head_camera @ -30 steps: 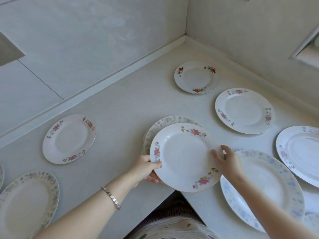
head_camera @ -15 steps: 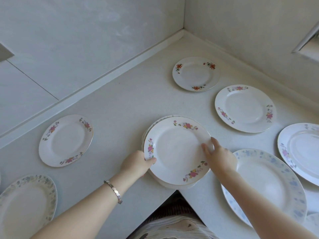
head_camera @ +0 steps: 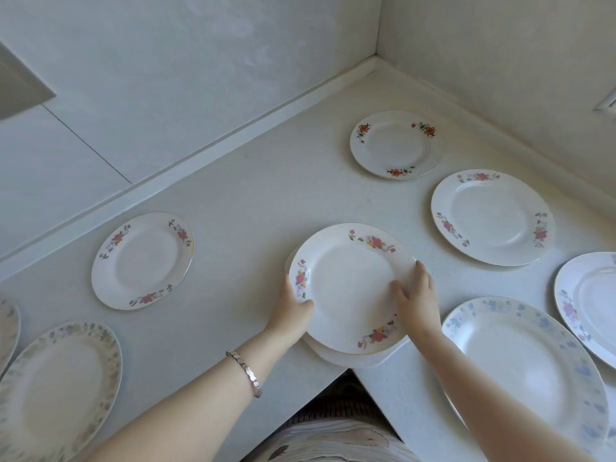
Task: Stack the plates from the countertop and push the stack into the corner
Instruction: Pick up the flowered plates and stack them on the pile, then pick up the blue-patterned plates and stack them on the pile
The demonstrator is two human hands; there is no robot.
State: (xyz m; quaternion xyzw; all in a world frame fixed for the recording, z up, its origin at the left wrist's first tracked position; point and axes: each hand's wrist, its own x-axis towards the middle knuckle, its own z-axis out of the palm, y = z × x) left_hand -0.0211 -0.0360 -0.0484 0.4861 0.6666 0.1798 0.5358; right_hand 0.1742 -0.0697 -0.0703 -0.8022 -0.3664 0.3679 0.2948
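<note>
Thumbs on top, left hand (head_camera: pixel 291 311) and right hand (head_camera: pixel 416 301) pinch opposite rims of the round white pink-flowered porcelain plate (head_camera: pixel 346 288), probably centring it on the white plate below (head_camera: pixel 333 357), on the pale countertop (head_camera: pixel 266 201), well apart from the corner (head_camera: pixel 376 66).

Nothing here can be read: the plates (head_camera: pixel 350 288) on the bench (head_camera: pixel 253 195) carry only painted flowers.
</note>
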